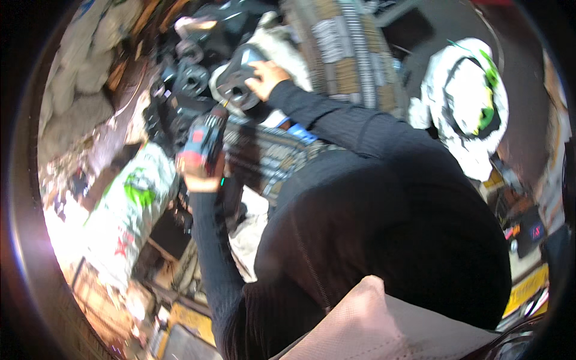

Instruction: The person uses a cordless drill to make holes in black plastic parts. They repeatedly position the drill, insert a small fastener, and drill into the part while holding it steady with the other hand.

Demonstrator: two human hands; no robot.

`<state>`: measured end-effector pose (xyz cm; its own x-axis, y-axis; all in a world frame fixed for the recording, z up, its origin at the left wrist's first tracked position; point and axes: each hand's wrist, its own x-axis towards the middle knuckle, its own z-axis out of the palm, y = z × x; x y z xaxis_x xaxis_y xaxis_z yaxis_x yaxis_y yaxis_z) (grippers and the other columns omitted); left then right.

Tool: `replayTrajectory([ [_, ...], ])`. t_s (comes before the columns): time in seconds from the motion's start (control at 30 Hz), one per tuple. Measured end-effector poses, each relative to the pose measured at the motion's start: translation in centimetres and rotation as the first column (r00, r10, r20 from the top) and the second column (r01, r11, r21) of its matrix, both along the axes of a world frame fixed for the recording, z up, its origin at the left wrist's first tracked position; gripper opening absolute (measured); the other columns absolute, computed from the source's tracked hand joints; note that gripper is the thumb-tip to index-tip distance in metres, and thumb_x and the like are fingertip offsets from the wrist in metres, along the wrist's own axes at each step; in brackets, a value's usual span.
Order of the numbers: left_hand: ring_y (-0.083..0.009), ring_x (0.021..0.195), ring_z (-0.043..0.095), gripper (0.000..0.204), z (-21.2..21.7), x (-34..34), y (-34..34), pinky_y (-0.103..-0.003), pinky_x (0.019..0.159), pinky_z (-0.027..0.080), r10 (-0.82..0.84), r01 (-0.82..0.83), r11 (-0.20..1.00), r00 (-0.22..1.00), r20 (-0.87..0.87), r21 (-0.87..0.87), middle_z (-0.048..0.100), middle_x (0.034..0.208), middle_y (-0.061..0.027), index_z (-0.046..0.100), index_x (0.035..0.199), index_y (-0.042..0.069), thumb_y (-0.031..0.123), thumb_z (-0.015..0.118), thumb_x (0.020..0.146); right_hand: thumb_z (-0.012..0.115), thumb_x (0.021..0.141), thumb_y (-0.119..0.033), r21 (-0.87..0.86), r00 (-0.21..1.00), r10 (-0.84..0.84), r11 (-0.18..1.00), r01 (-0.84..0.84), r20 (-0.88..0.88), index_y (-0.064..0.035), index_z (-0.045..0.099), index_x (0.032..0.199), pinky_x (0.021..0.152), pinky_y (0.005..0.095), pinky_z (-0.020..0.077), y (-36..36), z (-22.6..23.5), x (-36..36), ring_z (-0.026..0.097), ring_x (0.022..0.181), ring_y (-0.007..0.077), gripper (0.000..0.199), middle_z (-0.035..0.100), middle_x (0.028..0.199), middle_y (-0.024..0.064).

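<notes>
My left hand (203, 180) is closed round the handle of a dark and red cordless drill (206, 137). The drill's chuck points up toward a dark grey rounded part (231, 84) with a hole in its face. My right hand (267, 78) rests on that part's right side, its fingers curled over the edge. Whether the drill's tip touches the part is too blurred to tell. Left of it, several similar dark parts (192, 78) lie in a heap.
A white sack with green print (135, 198) stands at the left. Another white sack (465, 102) lies at the right. Woven, striped matting (342, 48) lies beyond my right forearm, and patterned cloth (258, 147) between my arms. Grey sacks (84, 90) are piled at the far left.
</notes>
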<state>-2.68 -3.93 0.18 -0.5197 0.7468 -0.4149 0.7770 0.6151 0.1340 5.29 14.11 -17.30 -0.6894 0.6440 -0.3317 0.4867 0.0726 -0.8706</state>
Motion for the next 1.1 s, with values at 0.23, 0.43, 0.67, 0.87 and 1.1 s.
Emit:
replayTrajectory([
  [0.23, -0.0325, 0.069, 0.059, 0.017, -3.2, 10.2, -2.2, -0.039, 0.061, 0.048, -0.213, 0.177, 0.94, 0.972, 0.097, 0.291, 0.06, 0.077, -0.0114, 0.058, 0.088, 0.006, 0.014, 0.061, 0.073, 0.062, 0.081, -0.013, 0.437, 0.765, 0.093, 0.861, 0.259, -0.637, -0.0055, 0.068, 0.091, 0.076, 0.0321, 0.0499, 12.0, 8.3, 13.4, 0.063, 0.082, 0.0239, 0.014, 0.066, 0.087, 0.0098],
  [0.43, -0.0324, 0.07, 0.059, 0.018, -5.7, 11.4, -2.8, -0.039, 0.061, 0.048, -0.04, 0.012, 0.97, 0.993, 0.115, 0.241, 0.06, 0.078, -0.0115, 0.058, 0.088, 0.006, 0.014, 0.062, 0.073, 0.059, 0.079, -0.021, 0.298, 0.873, 0.006, 0.939, -0.173, 0.487, -0.0154, 0.064, 0.102, 0.081, 0.0377, 0.0496, 18.2, -9.1, 24.7, 0.062, 0.091, 0.0288, 0.024, 0.064, 0.095, 0.0127],
  [0.67, -0.0324, 0.071, 0.059, 0.02, -5.4, 11.6, -3.3, -0.039, 0.062, 0.048, 0.06, -0.084, 0.974, 0.991, 0.118, 0.212, 0.06, 0.079, -0.0116, 0.058, 0.089, 0.006, 0.015, 0.063, 0.072, 0.073, 0.066, -0.034, 0.235, 0.643, 0.042, 0.911, -0.339, 0.765, -0.0171, 0.05, 0.123, 0.091, 0.0422, 0.045, 16.7, -19.0, 24.6, 0.046, 0.113, 0.036, 0.064, 0.043, 0.128, 0.016],
  [0.87, -0.0323, 0.071, 0.059, 0.021, -5.1, 11.8, -3.3, -0.039, 0.062, 0.048, 0.114, -0.138, 0.971, 0.985, 0.129, 0.195, 0.061, 0.079, -0.0116, 0.057, 0.089, 0.006, 0.016, 0.063, 0.072, 0.074, 0.062, -0.036, 0.221, 0.603, 0.006, 0.928, -0.302, 0.798, -0.0158, 0.043, 0.128, 0.09, 0.0447, 0.0454, 17.2, -18.7, 22.4, 0.048, 0.113, 0.0324, 0.075, 0.036, 0.135, 0.016],
  [1.1, -0.0322, 0.072, 0.06, 0.023, -4.5, 12.2, -3.8, -0.039, 0.063, 0.048, 0.155, -0.176, 0.968, 0.98, 0.125, 0.177, 0.061, 0.08, -0.0117, 0.057, 0.09, 0.006, 0.017, 0.064, 0.072, 0.066, 0.07, -0.03, 0.23, 0.635, -0.026, 0.943, -0.241, 0.772, -0.0157, 0.045, 0.127, 0.088, 0.043, 0.0472, 16.7, -19.1, 22.4, 0.053, 0.11, 0.0329, 0.062, 0.046, 0.128, 0.0182],
])
